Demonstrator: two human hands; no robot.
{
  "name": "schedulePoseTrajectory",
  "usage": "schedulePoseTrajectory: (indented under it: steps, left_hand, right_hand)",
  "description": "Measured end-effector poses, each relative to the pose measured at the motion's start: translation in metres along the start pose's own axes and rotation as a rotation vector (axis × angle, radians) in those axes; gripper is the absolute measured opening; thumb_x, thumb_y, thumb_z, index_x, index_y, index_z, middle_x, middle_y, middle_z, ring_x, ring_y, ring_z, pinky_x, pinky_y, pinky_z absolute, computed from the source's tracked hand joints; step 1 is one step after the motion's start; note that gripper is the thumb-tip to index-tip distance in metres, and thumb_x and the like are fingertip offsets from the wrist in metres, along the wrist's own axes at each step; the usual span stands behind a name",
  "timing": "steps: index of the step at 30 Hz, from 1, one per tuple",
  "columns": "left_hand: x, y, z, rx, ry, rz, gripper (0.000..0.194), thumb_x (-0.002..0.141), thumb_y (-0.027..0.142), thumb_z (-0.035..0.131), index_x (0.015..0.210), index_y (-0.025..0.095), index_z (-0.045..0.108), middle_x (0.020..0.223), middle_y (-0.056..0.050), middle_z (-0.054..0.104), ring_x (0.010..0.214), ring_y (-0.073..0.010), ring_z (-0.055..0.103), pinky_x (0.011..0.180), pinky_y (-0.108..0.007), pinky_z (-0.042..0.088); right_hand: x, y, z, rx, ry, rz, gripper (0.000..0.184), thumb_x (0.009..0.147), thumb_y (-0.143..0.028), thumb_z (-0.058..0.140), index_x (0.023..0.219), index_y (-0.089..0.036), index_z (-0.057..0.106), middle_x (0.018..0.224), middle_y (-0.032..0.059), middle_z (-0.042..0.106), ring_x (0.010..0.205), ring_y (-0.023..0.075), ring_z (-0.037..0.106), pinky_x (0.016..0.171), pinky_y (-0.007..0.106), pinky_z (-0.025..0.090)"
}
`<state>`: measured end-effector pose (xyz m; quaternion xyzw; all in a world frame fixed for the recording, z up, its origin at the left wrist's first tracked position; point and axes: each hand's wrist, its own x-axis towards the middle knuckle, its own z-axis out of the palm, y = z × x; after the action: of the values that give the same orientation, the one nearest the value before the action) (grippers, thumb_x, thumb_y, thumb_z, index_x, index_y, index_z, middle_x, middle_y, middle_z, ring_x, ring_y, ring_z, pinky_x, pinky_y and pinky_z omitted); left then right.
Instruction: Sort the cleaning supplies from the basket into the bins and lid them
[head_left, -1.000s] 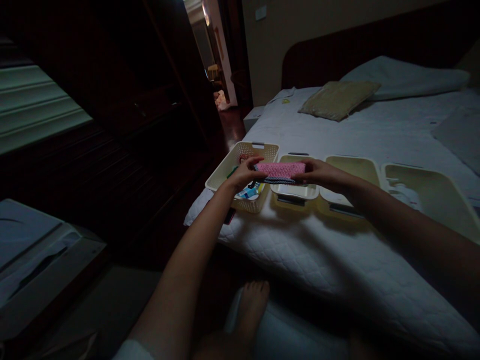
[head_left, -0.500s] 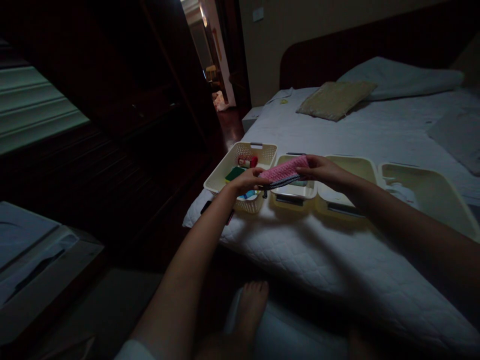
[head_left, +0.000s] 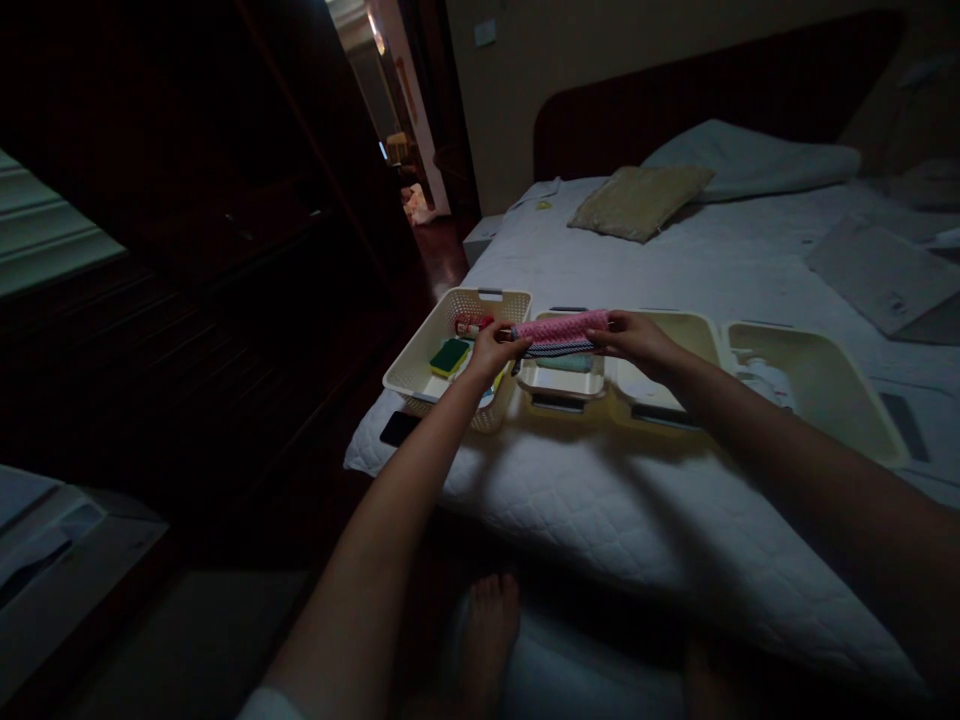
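Note:
Between my two hands a pink knitted cloth (head_left: pixel 561 328) with a dark striped lower edge is stretched out, folded into a long strip. My left hand (head_left: pixel 495 350) pinches its left end, and my right hand (head_left: pixel 634 338) grips the right end with the thumb on the near side. The cloth is held above a small cream bin (head_left: pixel 570 384), in which a rolled pale green cloth (head_left: pixel 564 363) lies. Left of it, a perforated white basket (head_left: pixel 411 362) holds a green and yellow sponge (head_left: pixel 449 357) and a red item (head_left: pixel 472 325), partly hidden by my left hand.
Two more cream bins stand to the right, the far one (head_left: pixel 847 400) with white items inside. A black phone (head_left: pixel 399 428) lies at the edge of the bed (head_left: pixel 600 480). Farther back are a beige cushion (head_left: pixel 641 203) and a grey box-like object (head_left: pixel 885 275).
The pink cloth has turned from slanted to nearly level, its striped edge facing me more. Both hands still hold it, and the view has shifted to the right.

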<state>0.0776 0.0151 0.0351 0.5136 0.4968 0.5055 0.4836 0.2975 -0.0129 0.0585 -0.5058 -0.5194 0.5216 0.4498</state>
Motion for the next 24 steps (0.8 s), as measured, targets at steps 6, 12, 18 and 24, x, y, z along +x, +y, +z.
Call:
schedulePoseTrajectory:
  steps: [6, 12, 18, 24]
  left_hand:
    - [0.029, -0.022, 0.041, 0.124, 0.024, 0.073, 0.034, 0.068, 0.015, 0.073, 0.100, 0.012, 0.065, 0.085, -0.004, 0.066, 0.080, -0.0136, 0.062, 0.078, -0.028, 0.052]
    - [0.048, -0.031, 0.097, 0.276, -0.099, 0.139, 0.035, 0.070, 0.006, 0.064, 0.105, 0.010, 0.062, 0.100, -0.009, 0.065, 0.092, -0.0167, 0.062, 0.087, -0.031, 0.050]
    - [0.059, -0.032, 0.154, 0.416, -0.174, 0.193, 0.033, 0.072, 0.004, 0.060, 0.103, 0.016, 0.056, 0.100, -0.007, 0.064, 0.089, -0.0165, 0.060, 0.084, -0.032, 0.049]
    - [0.074, -0.059, 0.187, 0.556, -0.194, 0.274, 0.022, 0.074, 0.007, 0.061, 0.093, 0.017, 0.055, 0.094, -0.006, 0.061, 0.090, -0.0177, 0.057, 0.088, -0.033, 0.045]
  right_hand:
    - [0.016, 0.017, -0.026, 0.024, 0.192, 0.044, 0.009, 0.074, -0.005, 0.062, 0.079, -0.013, 0.062, 0.077, 0.0039, 0.065, 0.066, 0.0103, 0.060, 0.079, 0.029, 0.053]
    - [0.026, 0.052, -0.071, -0.161, 0.417, 0.008, 0.021, 0.070, -0.011, 0.058, 0.089, -0.009, 0.067, 0.079, 0.0053, 0.067, 0.070, 0.0142, 0.061, 0.075, 0.029, 0.051]
    - [0.033, 0.081, -0.107, -0.588, 0.645, 0.099, 0.032, 0.079, -0.018, 0.053, 0.105, -0.006, 0.066, 0.103, 0.0169, 0.069, 0.090, 0.0235, 0.064, 0.080, 0.034, 0.049]
    - [0.036, 0.089, -0.127, -0.840, 0.671, 0.092, 0.033, 0.084, -0.015, 0.044, 0.110, -0.005, 0.061, 0.107, 0.0203, 0.066, 0.099, 0.0283, 0.062, 0.086, 0.036, 0.046]
